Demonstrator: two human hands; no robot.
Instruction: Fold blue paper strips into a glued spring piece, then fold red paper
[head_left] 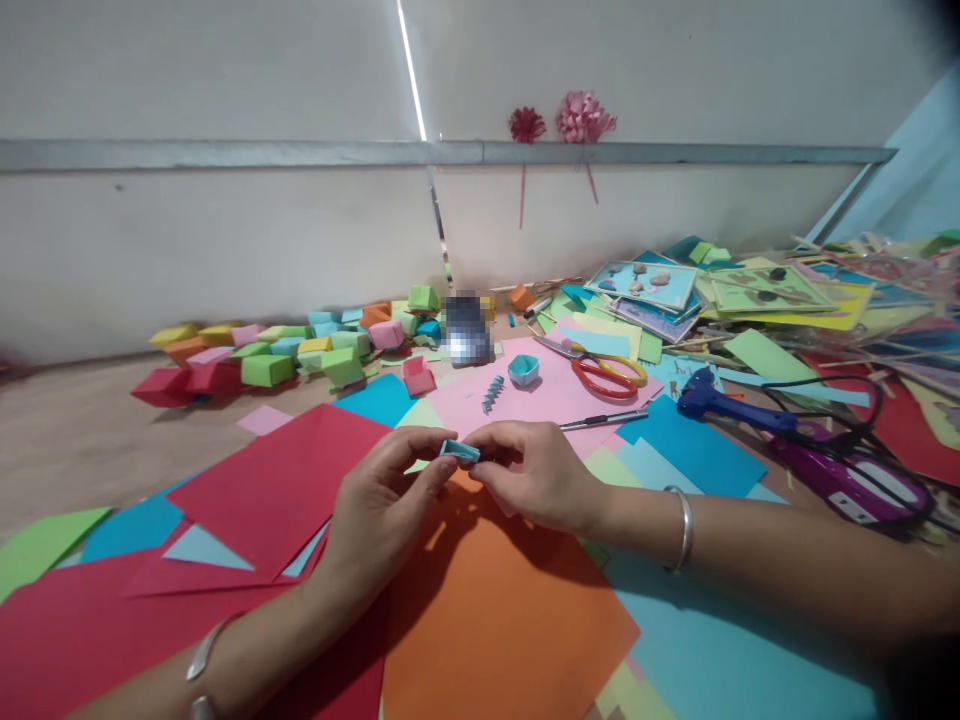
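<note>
Between my two hands is a small light-blue folded paper piece (460, 452), pinched at both ends. My left hand (386, 490) grips its left end with thumb and fingers. At the other end, the thumb and fingertips of my right hand (536, 475) close on it. Below them lies an orange paper sheet (510, 610). Just beyond the hands sit a small light-blue paper box (523, 371) and a zigzag-folded blue-grey paper strip (493, 393) on pink paper (480, 405). A pen (604, 420) rests to the right of them.
Red sheets (285, 490) spread on the left. Several coloured paper boxes (268, 370) are grouped behind. Scissors with red and yellow handles (604, 375), a blue glue gun (735, 405) and a purple power strip (847, 475) with black cable lie right. Paper flowers (585, 118) hang on the wall rail.
</note>
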